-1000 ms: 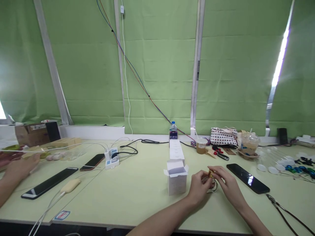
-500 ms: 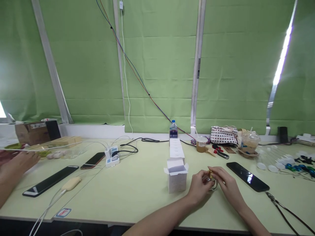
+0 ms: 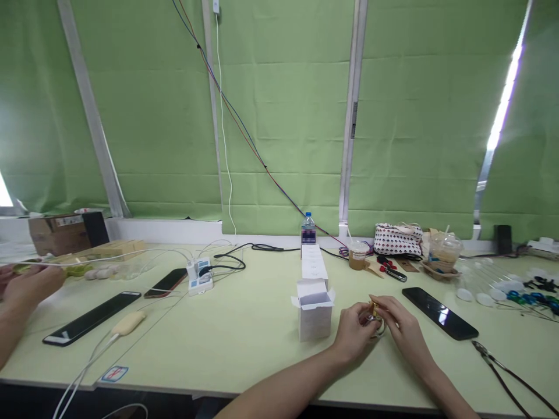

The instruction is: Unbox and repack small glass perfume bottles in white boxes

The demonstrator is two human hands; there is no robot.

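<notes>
My left hand [image 3: 353, 330] is closed, its fingers pinched around a small gold-coloured piece [image 3: 374, 310] with a pale, shiny loop [image 3: 382, 330] hanging below it. On the other side, the fingertips of my right hand [image 3: 402, 327] press on the top of the same piece. Its exact kind is too small and too covered by fingers to tell. An open-topped white box [image 3: 314, 323] stands upright just left of my left hand, flaps spread. A black phone [image 3: 440, 314] lies to the right of my right hand, with pliers [image 3: 484, 351] nearer the table edge.
Behind the open box stand more white boxes [image 3: 313, 263] in a row and a water bottle [image 3: 308, 230]. Drink cups [image 3: 357, 256] and a patterned pouch [image 3: 398, 240] sit at the back. At left are a power strip [image 3: 201, 280], phones, cables and another person's hand [image 3: 35, 285].
My hands keep nearly the same grip on the small gold-coloured piece. The view has tilted slightly, and the other person's hand at the left has shifted a little.
</notes>
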